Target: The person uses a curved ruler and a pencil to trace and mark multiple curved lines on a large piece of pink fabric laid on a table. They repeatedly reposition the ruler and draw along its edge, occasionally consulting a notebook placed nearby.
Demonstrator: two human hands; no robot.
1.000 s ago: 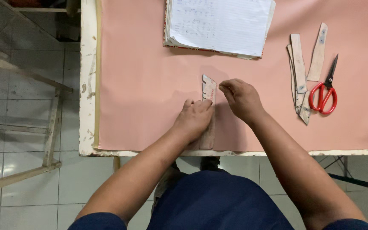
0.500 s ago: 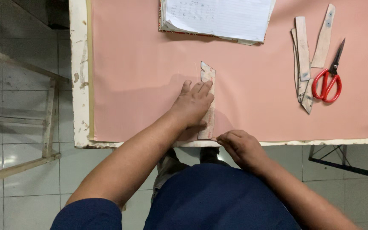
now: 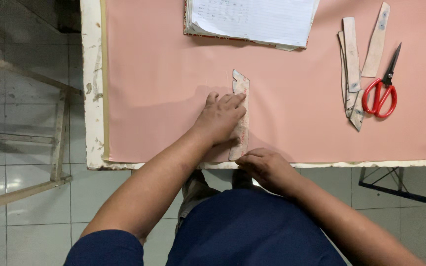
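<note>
Two hands: left hand (image 3: 221, 118) flat on template (image 3: 240, 116); right hand (image 3: 265, 165) at table edge (image 3: 371, 163).

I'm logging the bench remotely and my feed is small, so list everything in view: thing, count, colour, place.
Fabric sheet: one, pink, spread over the table.
Table: one, chipped white edge, showing at the left and near sides of the fabric.
Pattern strip: one, beige card with a notched top, lying upright on the fabric near the front edge.
Spare pattern strips: about four, beige, overlapping at upper right.
Scissors: one pair, red handles, right of the spare strips.
Notebook: one, white pages, top centre.
Wooden frame: one, pale, on the tiled floor at left.
Left hand: flat on the pattern strip.
Right hand: at the strip's lower end, by the table edge.
</note>
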